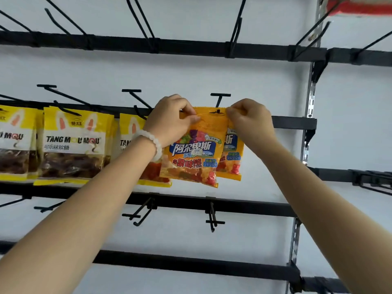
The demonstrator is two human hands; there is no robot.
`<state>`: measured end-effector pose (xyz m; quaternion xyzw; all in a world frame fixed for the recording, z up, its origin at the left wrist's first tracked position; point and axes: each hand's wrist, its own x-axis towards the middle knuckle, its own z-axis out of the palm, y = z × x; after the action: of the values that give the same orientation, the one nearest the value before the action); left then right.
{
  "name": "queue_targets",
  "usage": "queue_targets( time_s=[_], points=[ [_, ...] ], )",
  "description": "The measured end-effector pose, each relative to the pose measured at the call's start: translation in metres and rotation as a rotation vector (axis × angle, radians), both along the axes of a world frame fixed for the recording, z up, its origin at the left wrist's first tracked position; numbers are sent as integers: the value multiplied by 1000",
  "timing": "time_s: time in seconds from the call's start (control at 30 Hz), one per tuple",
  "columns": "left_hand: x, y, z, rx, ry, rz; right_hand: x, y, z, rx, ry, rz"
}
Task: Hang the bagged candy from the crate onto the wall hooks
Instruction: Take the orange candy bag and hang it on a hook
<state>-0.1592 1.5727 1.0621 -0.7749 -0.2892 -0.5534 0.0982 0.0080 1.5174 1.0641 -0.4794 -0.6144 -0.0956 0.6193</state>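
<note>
Two bare forearms reach up from the bottom corners toward a white wall fitted with black horizontal rails [191, 203] and black wire hooks. A bracelet of pale beads [151, 142] circles the left wrist. The left hand [171, 119] pinches the upper left corner of an orange candy bag [195, 149] between thumb and fingers, and the right hand [248, 122] pinches its upper right corner in the same way; both are closed on the bag's top edge, holding it stretched flat. The bag's hang slot sits at the tip of a black hook [218, 103] with a T-shaped end, on the second rail from the top. A second orange bag [232, 160] of the same print hangs just behind the first, showing at its right side.

To the left on the same rail, yellow bags [74, 145] with white panels, rabbit ears and dark candy hang in rows on neighbouring hooks; the nearest of them is partly hidden behind the left wrist. The rail above carries only bare hooks jutting outward, as do the two rails lower down. A slotted metal upright [308, 124] runs down the wall on the right and carries the rail brackets. At the top right corner a blurred red and white object [358, 6] is too indistinct to identify.
</note>
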Motion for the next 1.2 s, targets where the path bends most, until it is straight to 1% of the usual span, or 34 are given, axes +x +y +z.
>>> queue_targets(
  time_s=[0.27, 0.43, 0.53, 0.6, 0.7, 0.8, 0.87, 1.0, 1.13, 1.2],
  points=[
    [9, 28, -12, 7, 87, 135, 15, 37, -14, -73, -31, -17],
    [21, 45, -17, 65, 120, 263, 23, 56, -15, -78, -60, -95],
    [24, 52, -21, 67, 89, 245, 28, 63, -17, -108, -74, -121],
    [24, 52, -23, 72, 50, 217, 31, 62, -21, -76, -108, -142],
    [24, 46, -25, 86, 13, 188, 36, 53, -29, 1, -214, -156],
    [26, 35, -23, 117, -7, 163, 40, 45, -36, -21, -335, -177],
    [28, 27, -22, 129, -9, 136, 40, 39, -37, -19, -321, -157],
    [29, 18, -23, 121, 16, 96, 40, 28, -31, 27, -208, -114],
    [27, 11, -22, 79, 32, 75, 34, 17, -22, 24, -248, -133],
    [24, 9, -19, 57, 55, 70, 32, 13, -18, 10, -231, -131]
  ],
)
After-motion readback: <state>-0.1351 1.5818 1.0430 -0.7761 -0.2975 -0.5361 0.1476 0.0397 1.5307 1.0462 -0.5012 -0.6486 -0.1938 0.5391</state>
